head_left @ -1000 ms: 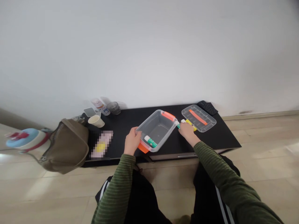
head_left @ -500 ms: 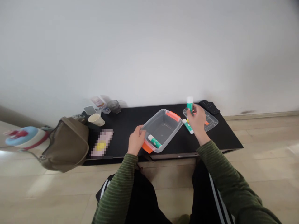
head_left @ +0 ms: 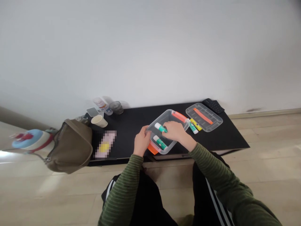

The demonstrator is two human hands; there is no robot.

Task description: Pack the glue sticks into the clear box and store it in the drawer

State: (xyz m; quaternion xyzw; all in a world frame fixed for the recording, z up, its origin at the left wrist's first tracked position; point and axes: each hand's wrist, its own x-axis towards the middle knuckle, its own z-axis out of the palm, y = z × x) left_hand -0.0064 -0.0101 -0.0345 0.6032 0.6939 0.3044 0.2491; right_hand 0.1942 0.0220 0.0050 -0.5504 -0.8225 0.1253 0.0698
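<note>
My left hand [head_left: 141,141] grips the left rim of a clear plastic box [head_left: 169,113] with orange latches. Inside the box, my right hand [head_left: 175,131] is closed around a green-and-white glue stick [head_left: 161,127]. A second glue stick [head_left: 160,142] lies on the box's floor, nearer to me. Just right of the box, another green-and-white glue stick [head_left: 192,126] rests beside a yellow stick-shaped item [head_left: 196,124]. Behind these lies the clear lid [head_left: 213,128], crossed by an orange handle.
The black low cabinet [head_left: 131,125] stands against a white wall. On its left are a brown bag [head_left: 72,147], a paper cup [head_left: 99,121], a dark glass [head_left: 116,107], a spray bottle [head_left: 103,105] and a blurred pink packet [head_left: 105,144]. A dark dotted pouch [head_left: 213,106] sits behind the lid.
My right hand has carried its glue stick leftward from above the lid into the box. The lid and yellow item are now uncovered. My left hand stays on the rim.
</note>
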